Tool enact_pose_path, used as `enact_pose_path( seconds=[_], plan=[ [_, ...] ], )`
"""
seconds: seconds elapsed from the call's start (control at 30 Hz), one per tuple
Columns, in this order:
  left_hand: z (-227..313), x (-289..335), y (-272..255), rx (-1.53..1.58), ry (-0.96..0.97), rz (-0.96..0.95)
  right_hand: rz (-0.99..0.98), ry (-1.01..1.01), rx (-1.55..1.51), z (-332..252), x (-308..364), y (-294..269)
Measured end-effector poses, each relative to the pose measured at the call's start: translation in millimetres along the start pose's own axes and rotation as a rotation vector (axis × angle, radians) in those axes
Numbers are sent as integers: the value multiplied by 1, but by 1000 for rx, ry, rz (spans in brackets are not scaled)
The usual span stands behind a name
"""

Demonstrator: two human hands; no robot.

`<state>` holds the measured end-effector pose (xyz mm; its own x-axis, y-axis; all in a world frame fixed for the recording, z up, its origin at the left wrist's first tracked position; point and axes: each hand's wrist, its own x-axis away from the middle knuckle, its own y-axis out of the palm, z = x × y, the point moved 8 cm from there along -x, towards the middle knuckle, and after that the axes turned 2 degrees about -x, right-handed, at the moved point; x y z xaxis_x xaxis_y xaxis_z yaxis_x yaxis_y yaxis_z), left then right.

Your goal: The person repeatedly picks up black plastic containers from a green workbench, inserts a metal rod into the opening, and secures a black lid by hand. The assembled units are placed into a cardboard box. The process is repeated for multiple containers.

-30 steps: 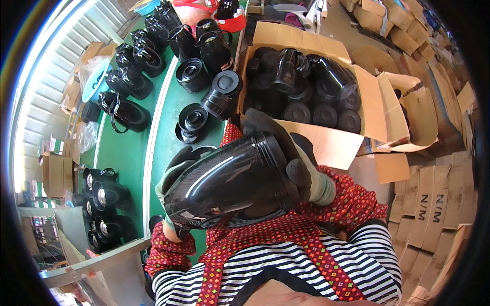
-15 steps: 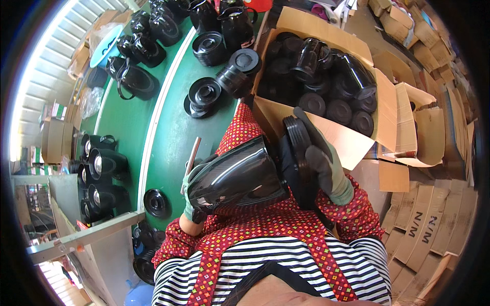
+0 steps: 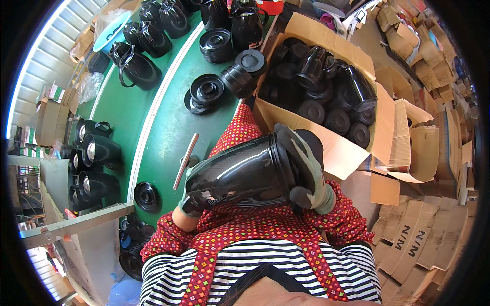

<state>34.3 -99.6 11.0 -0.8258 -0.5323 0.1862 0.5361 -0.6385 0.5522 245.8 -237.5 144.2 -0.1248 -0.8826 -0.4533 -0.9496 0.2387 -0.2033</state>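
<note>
A glossy black jug body lies sideways in front of my chest, its wide end to the right. My left hand, gloved, is closed around its narrower left end. A metal T-shaped rod tool sticks up beside that hand; how it is held is hidden. My right hand, also gloved, grips a black round base by its rim, and this base sits against the jug body's wide end. Whether it is fully seated cannot be told.
On the green table stand several black jugs, stacked black round parts and a single black disc. An open carton full of black parts is at the right. A metal rail crosses at left.
My right hand has moved left, bringing the black round base from apart to against the jug body's wide end. The rod tool shows more fully beside my left hand.
</note>
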Motion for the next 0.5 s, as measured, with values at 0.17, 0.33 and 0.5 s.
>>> enact_pose_path(
  seconds=[0.17, 0.33, 0.5],
  plan=[
    [46, -1, 9, -694, 314, 73, 86, 155, -296, 12, 1, -1],
    [120, 14, 62, -1288, 823, 41, 86, 629, -652, 99, 46, 2],
    [107, -4, 22, -801, 506, 245, -103, 693, -647, 65, 21, -19]
  ],
)
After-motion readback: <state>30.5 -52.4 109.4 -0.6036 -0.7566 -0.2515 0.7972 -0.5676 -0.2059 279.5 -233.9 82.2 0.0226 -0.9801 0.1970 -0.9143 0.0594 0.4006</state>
